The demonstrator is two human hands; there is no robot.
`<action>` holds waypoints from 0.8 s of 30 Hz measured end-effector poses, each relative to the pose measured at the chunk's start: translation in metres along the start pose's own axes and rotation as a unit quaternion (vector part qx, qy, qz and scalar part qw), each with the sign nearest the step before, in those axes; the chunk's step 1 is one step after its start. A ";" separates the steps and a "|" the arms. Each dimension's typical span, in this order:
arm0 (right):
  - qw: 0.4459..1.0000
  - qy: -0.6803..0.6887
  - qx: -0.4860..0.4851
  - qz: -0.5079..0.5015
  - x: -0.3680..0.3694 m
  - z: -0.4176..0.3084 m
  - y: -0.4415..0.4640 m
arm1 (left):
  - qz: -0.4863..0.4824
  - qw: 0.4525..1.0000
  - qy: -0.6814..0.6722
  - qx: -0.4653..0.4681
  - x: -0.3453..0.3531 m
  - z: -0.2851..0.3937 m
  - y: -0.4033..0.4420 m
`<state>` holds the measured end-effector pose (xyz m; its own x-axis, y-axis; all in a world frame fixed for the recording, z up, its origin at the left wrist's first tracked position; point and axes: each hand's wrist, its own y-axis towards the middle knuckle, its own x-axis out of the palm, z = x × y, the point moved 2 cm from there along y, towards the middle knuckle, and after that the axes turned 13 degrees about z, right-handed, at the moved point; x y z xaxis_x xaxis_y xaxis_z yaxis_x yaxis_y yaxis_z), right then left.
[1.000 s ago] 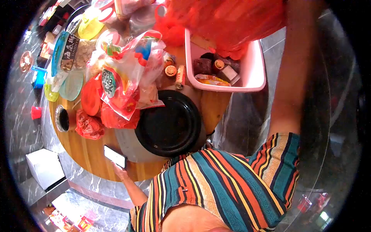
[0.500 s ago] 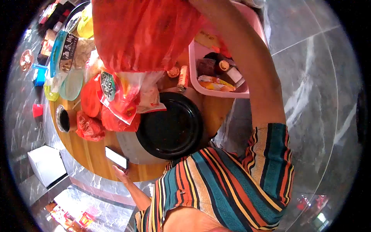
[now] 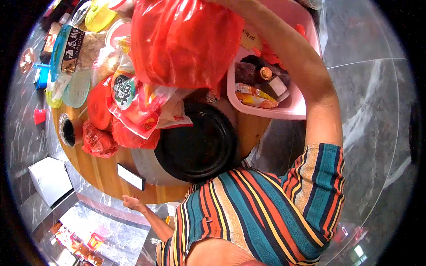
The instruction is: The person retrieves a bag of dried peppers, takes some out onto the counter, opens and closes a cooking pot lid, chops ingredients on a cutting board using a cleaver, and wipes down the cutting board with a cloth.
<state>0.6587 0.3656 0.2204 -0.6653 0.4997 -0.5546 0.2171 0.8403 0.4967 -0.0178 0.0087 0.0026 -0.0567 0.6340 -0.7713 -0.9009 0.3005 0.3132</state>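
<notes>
A large red plastic bag [image 3: 186, 48] hangs from my right hand [image 3: 224, 2] at the top of the view; the fingers are mostly cut off by the edge. The bag is above the table, left of a pink plastic tub [image 3: 266, 111]. By the table's near edge is my left hand [image 3: 132, 203], empty, with its fingers loosely apart. Just above it a phone [image 3: 130, 177] with a bright screen lies on the wood. Between my two arms sits a round black lid or pan [image 3: 197, 146]. Beside it is a red-and-clear printed food bag [image 3: 133, 104].
Several small red bags [image 3: 98, 141] and a dark-mouthed cup [image 3: 69, 131] stand on the round wooden table [image 3: 100, 173]. A blue-topped bag of pale pieces [image 3: 86, 53] lies farther left. The tub holds a bottle [image 3: 265, 73] and yellow packets [image 3: 255, 95].
The red bag has shifted down and right and looks fuller, covering an orange-labelled roll. My left hand has drawn away from the phone. The whole view has shifted slightly.
</notes>
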 end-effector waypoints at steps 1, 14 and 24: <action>1.000 -0.002 0.001 0.000 -0.001 0.010 -0.007 | -0.002 1.000 0.000 0.001 0.002 -0.003 0.001; 0.913 -0.045 0.242 -0.327 -0.109 0.097 -0.106 | 0.058 0.994 -0.088 0.026 -0.020 0.037 0.006; 0.830 -0.167 0.096 -0.523 0.001 0.136 -0.202 | -0.010 0.923 -0.329 0.202 -0.048 0.148 -0.030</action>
<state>0.7118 0.2253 0.0290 -0.3328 -0.5203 -0.7865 -0.2236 0.8538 -0.4702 0.0759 0.0748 0.1122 0.3503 0.8810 -0.3180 -0.6574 0.4732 0.5864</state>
